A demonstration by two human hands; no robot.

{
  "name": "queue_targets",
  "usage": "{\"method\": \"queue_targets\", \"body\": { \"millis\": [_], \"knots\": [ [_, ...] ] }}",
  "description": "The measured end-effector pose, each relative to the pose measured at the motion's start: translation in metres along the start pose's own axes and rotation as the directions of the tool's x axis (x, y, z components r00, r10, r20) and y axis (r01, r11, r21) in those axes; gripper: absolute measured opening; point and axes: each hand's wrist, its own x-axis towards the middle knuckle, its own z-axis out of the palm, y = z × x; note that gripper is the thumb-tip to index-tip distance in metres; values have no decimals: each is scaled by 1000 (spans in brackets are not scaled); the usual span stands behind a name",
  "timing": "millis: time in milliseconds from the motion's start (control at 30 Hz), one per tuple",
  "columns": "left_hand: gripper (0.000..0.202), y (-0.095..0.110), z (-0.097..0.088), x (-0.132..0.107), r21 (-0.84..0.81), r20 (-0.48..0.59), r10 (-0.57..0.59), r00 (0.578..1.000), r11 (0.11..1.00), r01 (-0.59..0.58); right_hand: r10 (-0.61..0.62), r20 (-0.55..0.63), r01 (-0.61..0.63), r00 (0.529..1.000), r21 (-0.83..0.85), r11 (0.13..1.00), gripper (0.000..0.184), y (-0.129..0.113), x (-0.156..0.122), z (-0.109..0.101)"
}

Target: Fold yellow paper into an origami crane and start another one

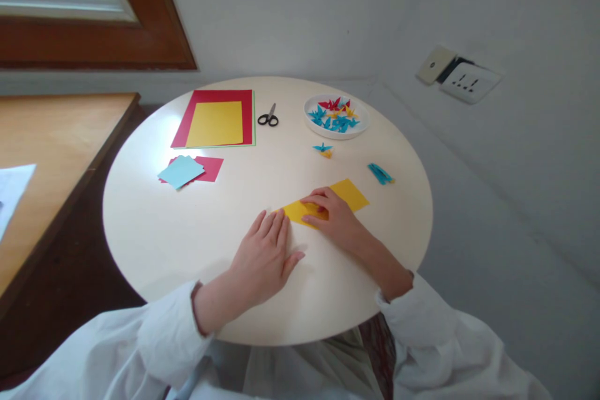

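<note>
A folded yellow paper point(349, 192) lies on the round cream table point(187, 231). My right hand point(330, 217) lies on top of it, fingers pressing along its left part. Flat on the table just left of the paper rests my left hand point(265, 256), fingers together, its fingertips close to the paper's left corner. Neither hand grips anything.
Farther back lie a yellow sheet on a red one point(215, 119), black scissors point(269, 117), a white plate point(335, 115) of small folded paper figures, and loose blue and red squares point(185, 170). Small folded pieces point(323, 150) point(380, 173) sit near the plate. A wooden desk point(51, 156) stands left.
</note>
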Motion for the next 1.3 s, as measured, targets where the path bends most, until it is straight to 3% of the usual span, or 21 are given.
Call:
{"method": "queue_targets", "body": {
  "millis": [367,600,800,1133,1300],
  "knots": [
    [52,4,-8,4,-17,27,-15,1000,1000,16,-49,186,57,981,-36,998,42,12,-4,-19],
    [48,4,-9,3,-42,27,-31,999,999,32,-48,234,67,971,-72,995,47,18,-9,-21],
    [44,-7,-7,-3,-83,17,-40,999,996,41,-23,324,66,946,-122,990,35,25,-8,-22],
    [43,-15,-4,-12,-97,2,-113,994,989,113,3,326,40,945,-126,991,36,22,-8,-24],
    [44,-19,-4,-16,-80,-1,-143,990,987,142,-91,286,119,954,-84,989,35,33,-8,-20]
  ]
}}
